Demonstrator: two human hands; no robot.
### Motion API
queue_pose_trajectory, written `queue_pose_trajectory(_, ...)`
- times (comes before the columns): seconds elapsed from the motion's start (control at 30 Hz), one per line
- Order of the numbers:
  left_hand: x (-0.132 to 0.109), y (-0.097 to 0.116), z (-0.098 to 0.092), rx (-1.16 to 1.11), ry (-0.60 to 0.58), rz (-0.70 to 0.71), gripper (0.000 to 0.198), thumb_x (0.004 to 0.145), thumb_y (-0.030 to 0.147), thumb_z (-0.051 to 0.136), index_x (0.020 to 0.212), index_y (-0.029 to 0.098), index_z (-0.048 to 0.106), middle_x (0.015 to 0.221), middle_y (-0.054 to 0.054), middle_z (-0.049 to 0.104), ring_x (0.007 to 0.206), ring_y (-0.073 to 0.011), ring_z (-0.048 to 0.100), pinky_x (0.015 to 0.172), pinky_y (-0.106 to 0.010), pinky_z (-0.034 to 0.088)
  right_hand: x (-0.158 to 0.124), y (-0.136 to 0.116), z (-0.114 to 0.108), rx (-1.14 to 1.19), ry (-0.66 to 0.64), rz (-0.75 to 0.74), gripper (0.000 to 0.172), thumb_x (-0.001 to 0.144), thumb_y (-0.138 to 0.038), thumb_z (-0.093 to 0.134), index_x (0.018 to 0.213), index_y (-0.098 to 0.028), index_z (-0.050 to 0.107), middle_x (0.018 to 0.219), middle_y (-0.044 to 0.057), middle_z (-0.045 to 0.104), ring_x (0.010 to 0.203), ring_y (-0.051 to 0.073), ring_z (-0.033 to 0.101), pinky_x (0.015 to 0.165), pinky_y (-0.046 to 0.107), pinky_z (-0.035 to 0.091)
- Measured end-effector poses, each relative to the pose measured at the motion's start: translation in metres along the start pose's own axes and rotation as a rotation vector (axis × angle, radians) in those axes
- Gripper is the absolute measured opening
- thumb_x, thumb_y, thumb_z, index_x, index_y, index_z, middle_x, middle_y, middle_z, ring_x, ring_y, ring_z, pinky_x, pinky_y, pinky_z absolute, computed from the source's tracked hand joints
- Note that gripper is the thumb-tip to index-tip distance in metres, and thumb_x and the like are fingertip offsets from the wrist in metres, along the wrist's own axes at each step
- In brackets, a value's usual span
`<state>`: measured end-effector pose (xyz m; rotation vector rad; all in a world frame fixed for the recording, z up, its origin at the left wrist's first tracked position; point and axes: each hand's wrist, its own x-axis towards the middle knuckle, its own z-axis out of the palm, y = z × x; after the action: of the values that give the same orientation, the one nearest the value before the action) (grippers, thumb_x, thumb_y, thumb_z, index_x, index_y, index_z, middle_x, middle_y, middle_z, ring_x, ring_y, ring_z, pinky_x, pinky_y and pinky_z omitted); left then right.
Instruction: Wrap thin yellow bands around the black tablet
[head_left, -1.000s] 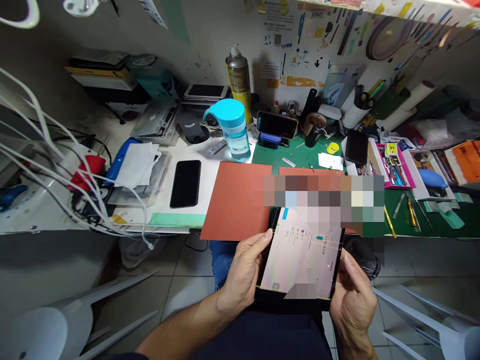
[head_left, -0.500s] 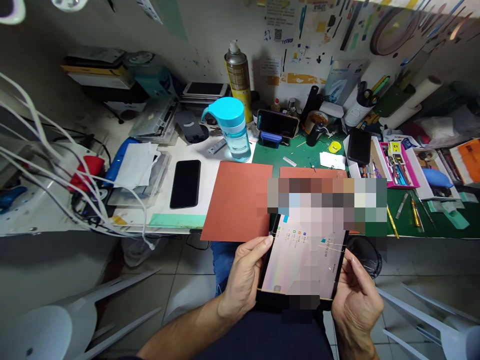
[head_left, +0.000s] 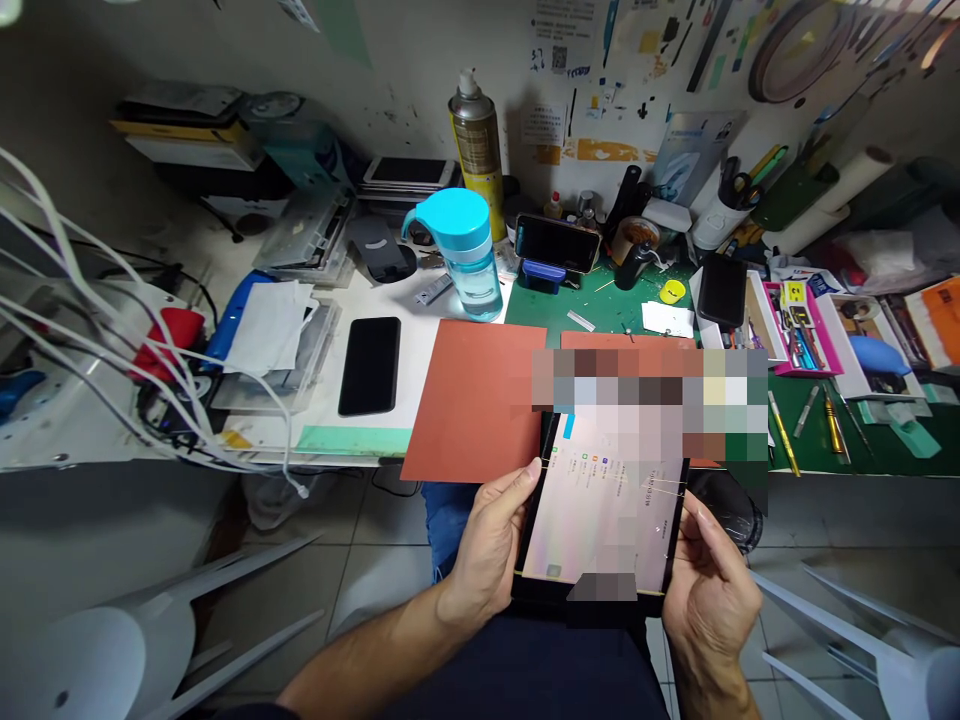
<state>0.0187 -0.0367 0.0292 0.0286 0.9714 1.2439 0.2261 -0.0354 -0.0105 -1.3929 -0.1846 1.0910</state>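
Note:
A tablet (head_left: 585, 520) with a lit, pinkish screen is held above my lap, at the front edge of the bench. My left hand (head_left: 487, 545) grips its left edge, thumb along the bezel and fingers curled beneath. On the opposite edge my right hand (head_left: 709, 575) holds it the same way. Small text and coloured icons run across the screen, and thin pale lines cross it between the hands. A pixelated patch hides the upper part and some of the lower edge. Just beyond lies a reddish-brown mat (head_left: 476, 400).
A black phone (head_left: 370, 366) lies left of the mat. A blue-lidded water bottle (head_left: 469, 260) and a spray can (head_left: 478, 150) stand behind. White cables (head_left: 172, 350) hang at left. Tool boxes (head_left: 799, 325) and screwdrivers (head_left: 784, 430) are at right. Stools (head_left: 97, 660) flank me.
The tablet stays in both hands and has shifted only slightly, a little up and left in view. The whole scene has moved a touch with the head.

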Motion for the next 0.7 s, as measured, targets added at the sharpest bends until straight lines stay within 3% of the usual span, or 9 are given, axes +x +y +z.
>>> queue_pose_trajectory(0.27,-0.002,-0.003,-0.007,0.052,0.001,0.064,0.025,0.094,0.035,0.074,0.104,0.014,0.083,0.103,-0.010,0.083,0.102,-0.0252,0.076,0.090,-0.031,0.060,0.002,-0.002,0.002,0.037,-0.007,-0.038,0.017,0.078,-0.023,0.078,0.093,-0.019,0.086,0.094,0.004,0.084,0.091,0.015,0.076,0.085,0.021,0.060)
queue_pose_trajectory(0.4,0.002,-0.005,-0.010,0.069,0.092,0.087,0.026,0.085,0.038,0.083,0.095,0.014,0.084,0.099,-0.010,0.083,0.098,-0.0256,0.078,0.087,-0.030,0.061,0.000,-0.001,0.007,0.038,-0.040,-0.041,0.017,0.077,-0.025,0.080,0.092,-0.019,0.086,0.094,0.005,0.084,0.089,0.015,0.075,0.085,0.022,0.059)
queue_pose_trajectory(0.5,0.007,-0.006,-0.011,0.071,0.186,0.094,0.033,0.081,0.047,0.085,0.091,0.016,0.083,0.097,-0.010,0.083,0.100,-0.0290,0.078,0.089,-0.035,0.063,-0.005,-0.005,0.013,-0.011,-0.134,-0.036,0.020,0.081,-0.031,0.081,0.096,-0.018,0.086,0.098,0.006,0.084,0.087,0.017,0.075,0.081,0.025,0.058)
queue_pose_trajectory(0.63,0.012,-0.005,-0.011,0.109,0.201,0.022,0.047,0.079,0.054,0.085,0.105,0.014,0.082,0.102,-0.012,0.083,0.107,-0.0329,0.077,0.097,-0.041,0.063,-0.010,-0.012,0.022,-0.046,-0.297,0.002,0.023,0.091,-0.035,0.075,0.105,-0.020,0.085,0.105,0.007,0.083,0.091,0.021,0.076,0.081,0.031,0.058)
queue_pose_trajectory(0.7,0.013,-0.005,-0.011,0.129,0.224,0.049,0.049,0.073,0.053,0.089,0.103,0.015,0.083,0.102,-0.012,0.083,0.108,-0.0344,0.077,0.099,-0.043,0.063,-0.011,-0.015,0.024,-0.039,-0.331,0.014,0.023,0.093,-0.035,0.074,0.109,-0.022,0.084,0.107,0.007,0.083,0.095,0.023,0.076,0.086,0.034,0.058)
